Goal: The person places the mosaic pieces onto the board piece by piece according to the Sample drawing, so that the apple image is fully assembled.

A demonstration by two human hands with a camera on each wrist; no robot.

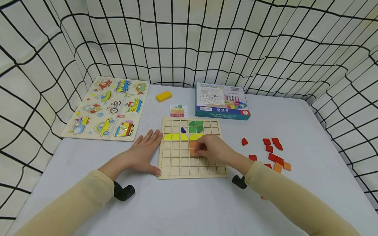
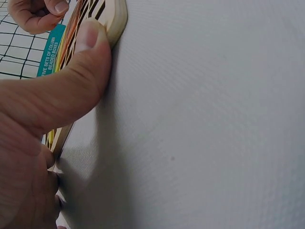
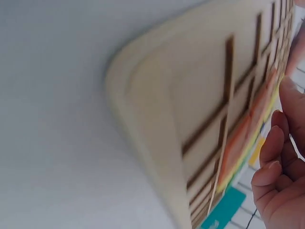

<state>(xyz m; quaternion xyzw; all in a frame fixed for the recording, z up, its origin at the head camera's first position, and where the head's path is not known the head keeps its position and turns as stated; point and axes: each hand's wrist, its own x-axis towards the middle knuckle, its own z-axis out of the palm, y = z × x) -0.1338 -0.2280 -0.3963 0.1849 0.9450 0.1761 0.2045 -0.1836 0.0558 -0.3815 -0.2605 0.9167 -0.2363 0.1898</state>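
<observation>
A wooden grid board lies flat on the white table, with yellow, green and orange tiles in its cells. My left hand is spread along the board's left edge; its thumb rests at the near corner. Over the middle of the board, my right hand has thumb and forefinger together at an orange tile, pinching it; the fingers partly cover that tile. A dark blue piece lies in the upper part, left of the green quarter-round tiles.
Red tiles and orange tiles lie scattered on the right. Behind the board are a pattern card, a yellow block and a bead-game box. A vehicle puzzle lies at the left; black netting surrounds the table.
</observation>
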